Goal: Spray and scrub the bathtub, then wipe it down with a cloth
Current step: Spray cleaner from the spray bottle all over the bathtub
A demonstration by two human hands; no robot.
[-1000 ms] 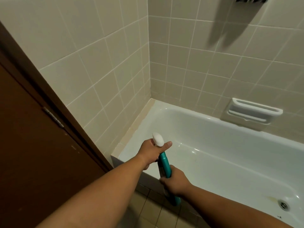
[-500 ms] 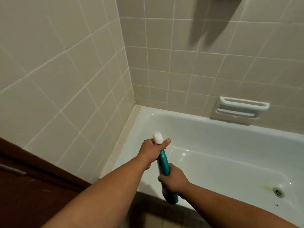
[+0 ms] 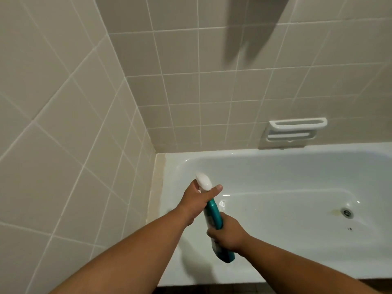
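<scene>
You hold a teal spray bottle (image 3: 212, 212) with a white nozzle head, tilted over the near left end of the white bathtub (image 3: 275, 164). Your left hand (image 3: 196, 201) wraps the neck just under the head, thumb stretched out along the side. Your right hand (image 3: 229, 235) curls round the bottle's lower body. A yellowish stain sits beside the drain (image 3: 346, 212) at the right. A white soap dish (image 3: 297, 129) is fixed to the beige tiled wall (image 3: 63, 134) just above the far rim.
</scene>
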